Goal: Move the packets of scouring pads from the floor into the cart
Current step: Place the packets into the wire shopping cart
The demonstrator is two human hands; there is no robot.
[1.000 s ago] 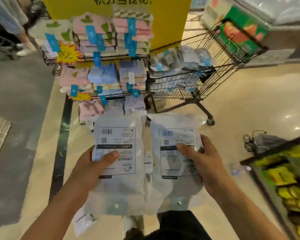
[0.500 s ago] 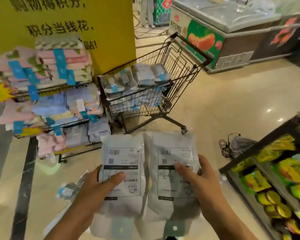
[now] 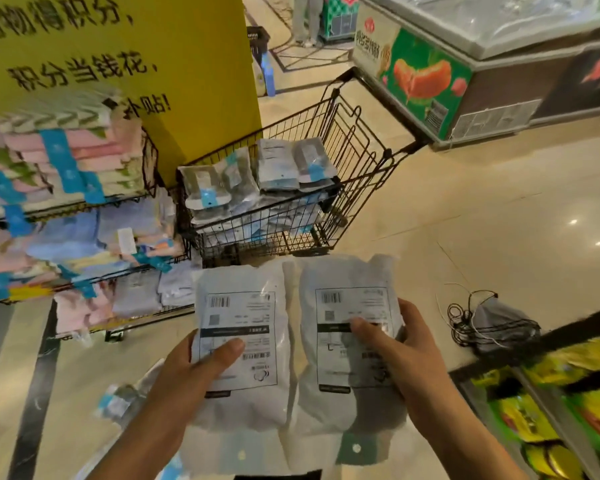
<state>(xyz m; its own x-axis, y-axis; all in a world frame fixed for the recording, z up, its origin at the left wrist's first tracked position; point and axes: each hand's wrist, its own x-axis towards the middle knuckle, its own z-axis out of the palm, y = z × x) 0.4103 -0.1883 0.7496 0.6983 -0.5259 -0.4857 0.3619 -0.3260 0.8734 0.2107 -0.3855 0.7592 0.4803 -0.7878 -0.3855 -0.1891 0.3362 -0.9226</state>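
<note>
I hold two white packets of scouring pads side by side in front of me, label sides up. My left hand (image 3: pixel 201 368) grips the left packet (image 3: pixel 246 327) with its thumb across the label. My right hand (image 3: pixel 399 358) grips the right packet (image 3: pixel 347 306) the same way. Just beyond them stands the black wire cart (image 3: pixel 347 140), with several packets (image 3: pixel 278 164) piled inside up to its rim. More packets (image 3: pixel 118 403) lie on the floor at lower left, blurred.
A wire rack of folded towels (image 3: pixel 66 174) stands left of the cart before a yellow sign (image 3: pixel 136 64). A chest freezer (image 3: pixel 482 81) sits at the back right. A grey bag with cords (image 3: pixel 492 323) lies on the floor beside a snack shelf (image 3: pixel 551 393).
My view has swung right and closer to the cart, which now sits just beyond the packets. Both hands keep the same grip on the two packets.
</note>
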